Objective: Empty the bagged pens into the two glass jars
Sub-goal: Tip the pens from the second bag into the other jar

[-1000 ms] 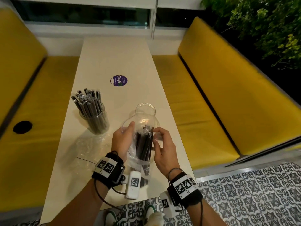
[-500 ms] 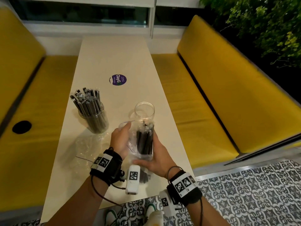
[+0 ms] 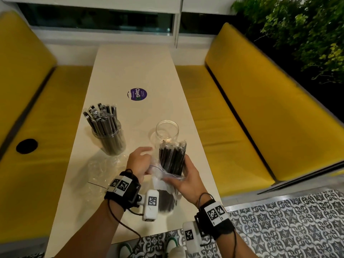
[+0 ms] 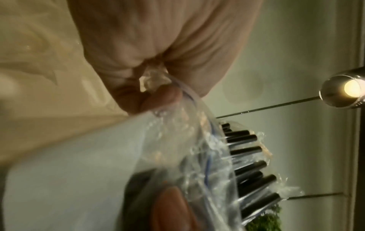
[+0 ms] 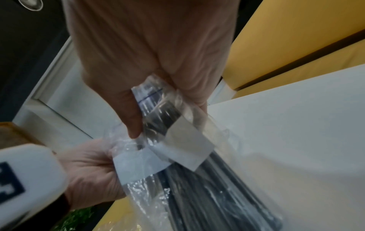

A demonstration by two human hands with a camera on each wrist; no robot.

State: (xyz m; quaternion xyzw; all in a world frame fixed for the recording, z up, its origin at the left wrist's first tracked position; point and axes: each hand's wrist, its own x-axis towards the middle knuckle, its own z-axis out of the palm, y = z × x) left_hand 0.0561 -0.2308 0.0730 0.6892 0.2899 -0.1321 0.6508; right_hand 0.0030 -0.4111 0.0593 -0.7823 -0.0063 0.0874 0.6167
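A long pale table is seen between two yellow benches, with two glass jars standing on it: the filled jar, to the left, is already packed with dark pens, while the empty jar stands just beyond the hands, nearer the right edge. A spent clear bag lies flat on the table beside the filled jar. Above the near end of the table, a bundle of pens is held roughly upright, its long axis pointing up and away toward the empty jar, with the pen ends level with that jar's mouth as seen from the head camera. The bundle is grasped around its middle by the right hand, fingers and thumb curled round pens and plastic alike. The zip bag is slipped partway down the bundle, and its rim is pinched in the curled fingers of the left hand, off to the left of the pens. The empty jar lies directly ahead of the grip and is judged nearer to the right hand, so the coming move is likely to hinge on the bundle being freed and tipped forward into that mouth.
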